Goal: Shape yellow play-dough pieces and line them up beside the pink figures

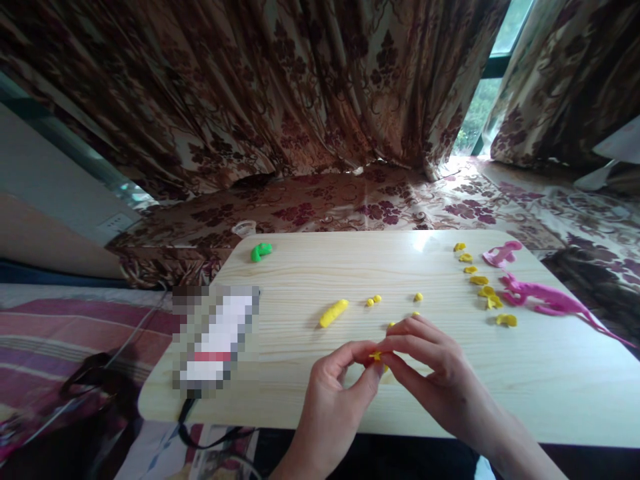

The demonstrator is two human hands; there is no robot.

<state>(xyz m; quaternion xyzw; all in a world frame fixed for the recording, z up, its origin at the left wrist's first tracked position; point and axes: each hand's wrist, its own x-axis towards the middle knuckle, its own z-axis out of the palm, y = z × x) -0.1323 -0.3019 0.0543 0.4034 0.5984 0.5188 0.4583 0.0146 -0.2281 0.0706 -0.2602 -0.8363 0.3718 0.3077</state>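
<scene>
Pinching yellow clay [375, 357] in fingers [353, 353] over table [280, 373].

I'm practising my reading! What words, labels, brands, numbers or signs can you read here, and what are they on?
None can be read.
Blurred: the flat rectangular thing, mostly white with a red stripe, on the pale wood-grain table; big squares hide any writing.
Too small: dark marks on the pale rectangular wall plate at left.
No writing shows: the small yellow clay-like piece at the fingertips of the left hand and right hand.
</scene>
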